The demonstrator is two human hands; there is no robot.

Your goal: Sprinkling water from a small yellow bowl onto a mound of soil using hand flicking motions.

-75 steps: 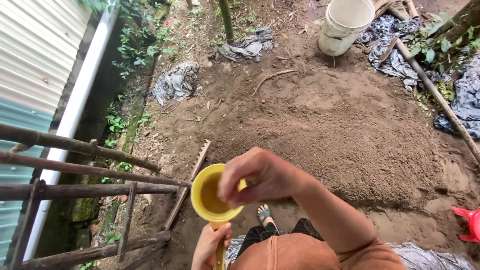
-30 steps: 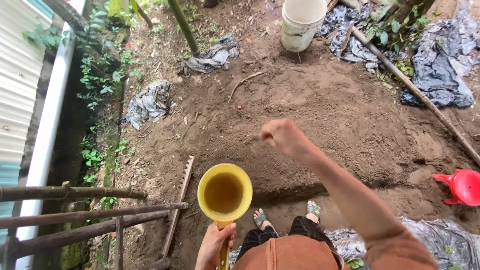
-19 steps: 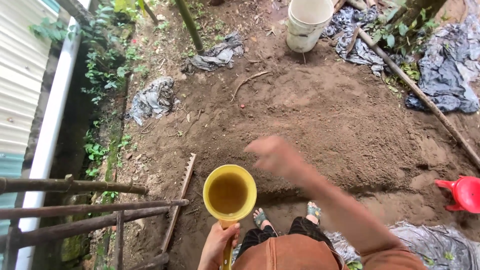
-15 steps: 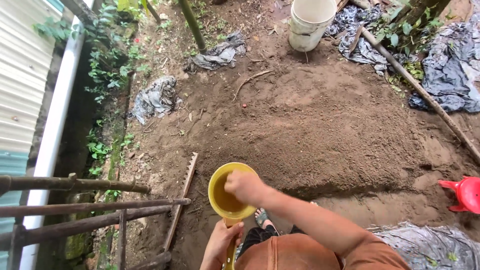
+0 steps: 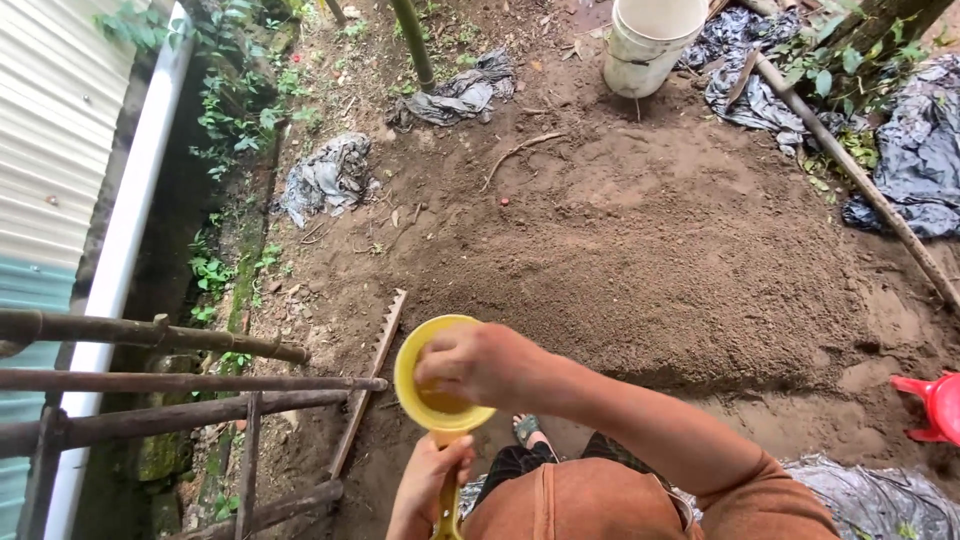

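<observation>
The yellow scoop (image 5: 437, 375) was right in front of me, low over the dirt, with brown stuff inside it. Just left of it a wooden rake (image 5: 372, 375) with teeth lay on the ground. Beyond it was a raised bed of soil (image 5: 680, 260), smooth and brown. A white bucket (image 5: 650, 40) stood at the far end, well apart from me. Crumpled gray plastic sheets (image 5: 330, 178) lay around the edges, and a long pole (image 5: 860, 185) lay on the right. A red stool (image 5: 935, 405) peeked in at the right. Old wooden poles (image 5: 150, 385) crossed on my left.

My left hand (image 5: 422, 485) was wrapped tight around the scoop's handle. My right hand (image 5: 480, 362) was curled over the scoop, fingers (image 5: 436, 362) bunched and dipped inside it. I could not tell what they pinched.
</observation>
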